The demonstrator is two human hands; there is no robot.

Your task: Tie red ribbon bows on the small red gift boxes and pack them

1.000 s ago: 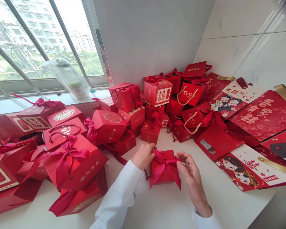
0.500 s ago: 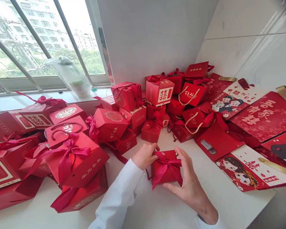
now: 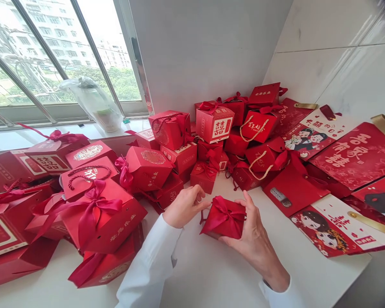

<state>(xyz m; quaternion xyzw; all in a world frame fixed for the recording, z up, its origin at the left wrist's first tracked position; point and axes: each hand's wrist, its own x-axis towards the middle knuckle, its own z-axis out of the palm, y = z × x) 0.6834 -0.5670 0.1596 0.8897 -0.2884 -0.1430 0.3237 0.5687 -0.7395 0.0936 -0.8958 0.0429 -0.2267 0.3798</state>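
A small red gift box with a red satin bow [image 3: 225, 216] is tilted up off the white counter [image 3: 211, 273] in front of me. My right hand [image 3: 255, 239] grips it from the right and underneath, thumb on its top edge. My left hand [image 3: 183, 205] sits just left of the box with fingers curled, fingertips touching its left corner and ribbon. Both arms wear white sleeves.
A pile of red gift boxes [image 3: 211, 132] fills the back corner against the wall. Larger red boxes with bows [image 3: 96, 214] crowd the left side. Flat red paper bags with cartoon couples [image 3: 333, 226] lie on the right. A clear plastic bag [image 3: 94, 102] rests on the window sill.
The small box has been lifted and tilted by my right hand, which moved under it. My left hand has slid slightly left, off the bow to the box's corner.
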